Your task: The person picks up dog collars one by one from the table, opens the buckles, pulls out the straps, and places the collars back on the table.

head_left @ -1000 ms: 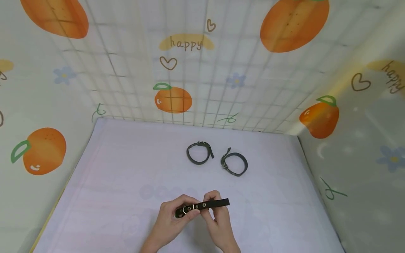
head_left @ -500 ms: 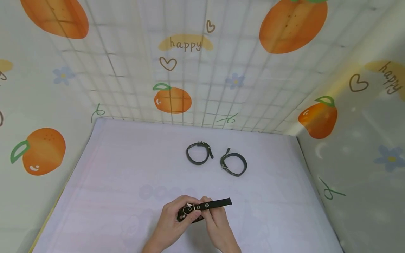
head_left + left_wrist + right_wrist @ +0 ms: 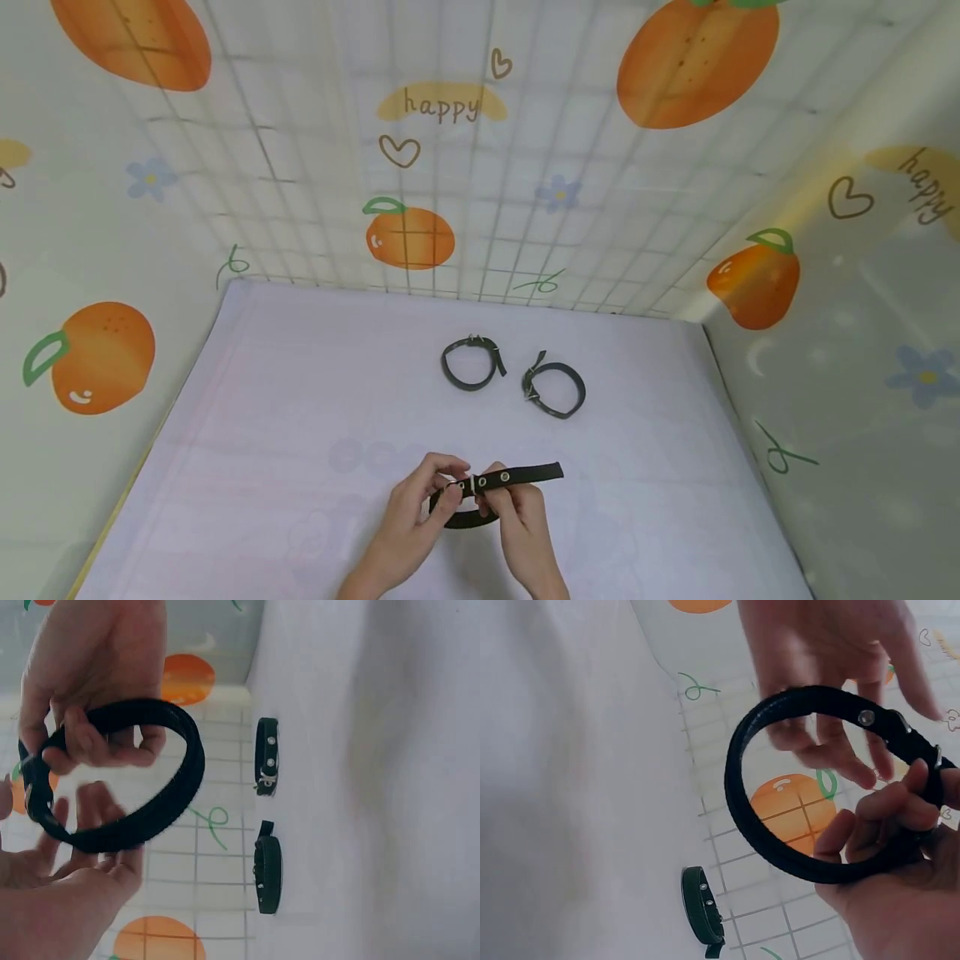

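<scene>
A black buckled pet collar (image 3: 534,474) with metal eyelets is held up in front of me, closed into a loop with its free end pointing right. My right hand (image 3: 527,529) pinches it close to the buckle, and the right wrist view shows those fingers curled round the band (image 3: 739,787). On the other side, my left hand (image 3: 405,512) is spread about the buckle end; in the right wrist view its fingers are loose and its thumb stands off the strap. Its fingertips are blurred, so any light contact is hard to judge.
Two more black collars, a left one (image 3: 468,389) and a right one (image 3: 582,390), lie looped on the white tabletop (image 3: 300,375) beyond my hands. Fruit-printed sheets (image 3: 300,225) enclose the back and both sides.
The collar has shifted slightly right and its loop shows more openly below the strap. My left fingers have loosened and lifted from the buckle end; my right hand keeps its hold.
</scene>
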A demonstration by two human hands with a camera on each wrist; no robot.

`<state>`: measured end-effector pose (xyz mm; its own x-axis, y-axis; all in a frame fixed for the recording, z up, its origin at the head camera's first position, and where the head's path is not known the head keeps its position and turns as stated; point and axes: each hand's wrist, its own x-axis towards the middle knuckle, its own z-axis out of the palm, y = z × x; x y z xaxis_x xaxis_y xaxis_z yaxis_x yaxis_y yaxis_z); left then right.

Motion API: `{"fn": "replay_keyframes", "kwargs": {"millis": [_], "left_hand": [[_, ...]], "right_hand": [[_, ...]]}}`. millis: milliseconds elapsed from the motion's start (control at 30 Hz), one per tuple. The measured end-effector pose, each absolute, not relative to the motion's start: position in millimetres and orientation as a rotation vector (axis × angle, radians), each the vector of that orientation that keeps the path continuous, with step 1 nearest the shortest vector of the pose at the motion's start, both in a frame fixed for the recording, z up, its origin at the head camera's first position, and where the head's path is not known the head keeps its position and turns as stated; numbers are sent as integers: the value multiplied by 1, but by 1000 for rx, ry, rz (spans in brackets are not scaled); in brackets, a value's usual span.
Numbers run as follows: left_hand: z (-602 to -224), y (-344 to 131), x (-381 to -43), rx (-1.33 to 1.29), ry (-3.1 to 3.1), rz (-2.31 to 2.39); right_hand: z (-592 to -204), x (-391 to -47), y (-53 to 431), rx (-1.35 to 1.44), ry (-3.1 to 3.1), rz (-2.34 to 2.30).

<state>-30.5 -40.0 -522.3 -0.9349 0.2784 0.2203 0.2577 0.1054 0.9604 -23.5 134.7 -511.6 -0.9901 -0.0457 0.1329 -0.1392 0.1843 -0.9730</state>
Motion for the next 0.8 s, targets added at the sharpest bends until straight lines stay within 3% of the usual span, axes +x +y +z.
{"fn": "replay_keyframes", "kwargs": {"millis": [367,567,800], "left_hand": [[-524,-45,-32,508,2140,1930],[-524,-47,-33,446,2066,1982],[-522,-46,-34,458,2049,2008]], "right_hand": [[-514,-23,135,245,-2270,1969],[-514,-22,135,299,-2075,2217],[-516,-22,134,138,-1978,2308]]}}
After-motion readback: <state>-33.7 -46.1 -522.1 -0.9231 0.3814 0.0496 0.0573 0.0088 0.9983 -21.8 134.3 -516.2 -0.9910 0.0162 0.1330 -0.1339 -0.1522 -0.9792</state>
